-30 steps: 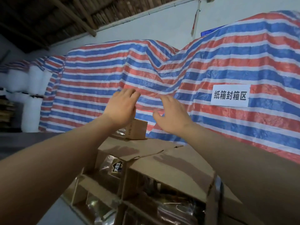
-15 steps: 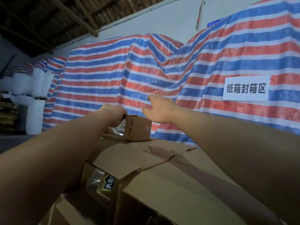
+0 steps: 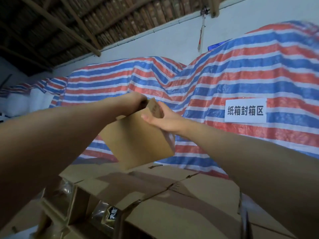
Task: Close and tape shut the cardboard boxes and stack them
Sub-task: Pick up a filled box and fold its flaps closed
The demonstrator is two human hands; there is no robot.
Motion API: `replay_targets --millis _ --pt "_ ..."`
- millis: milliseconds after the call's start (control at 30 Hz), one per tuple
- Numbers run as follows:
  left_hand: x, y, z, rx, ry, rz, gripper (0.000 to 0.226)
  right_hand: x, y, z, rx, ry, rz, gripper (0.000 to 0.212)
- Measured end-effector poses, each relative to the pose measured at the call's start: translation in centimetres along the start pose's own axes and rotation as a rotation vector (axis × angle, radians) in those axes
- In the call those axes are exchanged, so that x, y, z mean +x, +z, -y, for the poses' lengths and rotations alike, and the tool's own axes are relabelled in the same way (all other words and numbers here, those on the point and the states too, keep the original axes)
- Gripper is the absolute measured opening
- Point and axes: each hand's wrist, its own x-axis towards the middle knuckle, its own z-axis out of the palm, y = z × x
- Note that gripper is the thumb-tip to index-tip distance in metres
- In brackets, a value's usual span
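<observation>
Left forearm comes in from the lower left. The left hand [image 3: 133, 102] grips the far top edge of a small cardboard box [image 3: 138, 140], fingers curled over the rim and mostly hidden behind it. The box is held in the air, tilted, its plain brown side toward the camera, above the larger cartons. The right hand [image 3: 162, 119] holds the box's upper right corner, thumb on the near face and fingers wrapped round the far side. Below lies a large carton [image 3: 172, 195] with flaps folded shut; to its left an open carton [image 3: 57, 214] shows shiny packets [image 3: 107, 216]. Behind hangs a red, white and blue striped tarp [image 3: 224, 80], with a white sign [image 3: 245, 110] at right.
</observation>
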Motion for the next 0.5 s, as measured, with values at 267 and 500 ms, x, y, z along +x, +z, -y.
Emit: replay_targets --millis 267,500 --pt "-2.1 -9.4 -8.9 0.007 0.096 -0.015 0.030 -8.9 -8.4 5.3 0.032 -0.042 -0.099 0.099" --pt "-5.7 -12.5 -14.5 -0.528 -0.118 0.086 0.039 -20.2 -15.1 5.4 0.078 0.020 -0.291 0.094"
